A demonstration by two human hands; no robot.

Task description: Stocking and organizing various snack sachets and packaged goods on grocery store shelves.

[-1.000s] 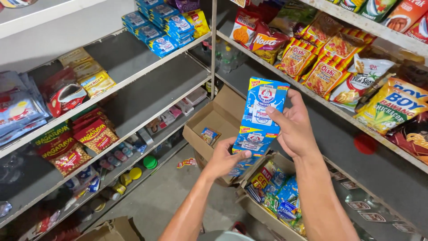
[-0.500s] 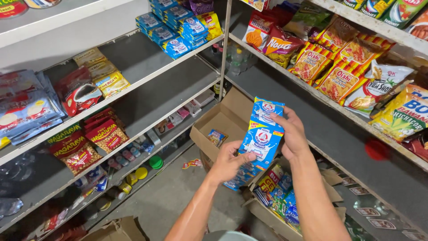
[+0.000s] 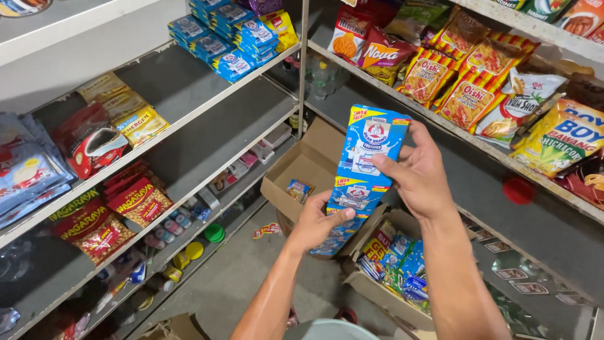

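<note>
1. Shop aisle seen from above: grey metal shelves (image 3: 189, 135) on the left, a second run of shelves (image 3: 503, 182) on the right, concrete floor (image 3: 233, 283) between them.
2. Strip of blue sachets (image 3: 368, 167), linked end to end, held upright in mid-air at the centre, hanging down toward the open boxes below.
3. Right hand (image 3: 418, 173): grip clenched on the upper sachet, thumb across its front, fingers behind.
4. Left hand (image 3: 318, 223): grip closed on the lower part of the same strip, thumb pressed against the second sachet; lowest sachets trailing beneath this hand.
5. Open cardboard box (image 3: 302, 170) behind the strip, on the floor, nearly bare, with one small packet (image 3: 299, 189) inside.
6. Second cardboard box (image 3: 377, 296) just below the hands, filled with blue and green sachets (image 3: 402, 264).
7. Top left shelf: stack of blue packets (image 3: 220, 38), same colour as the strip.
8. Left middle shelves: yellow packets (image 3: 135, 119) and red nut bags (image 3: 126, 204); small bottles and round caps on the lowest shelf.
9. Right shelf: row of snack bags (image 3: 465, 82) in orange, yellow and white; one red cap (image 3: 518, 190) lying on the shelf below.
</note>
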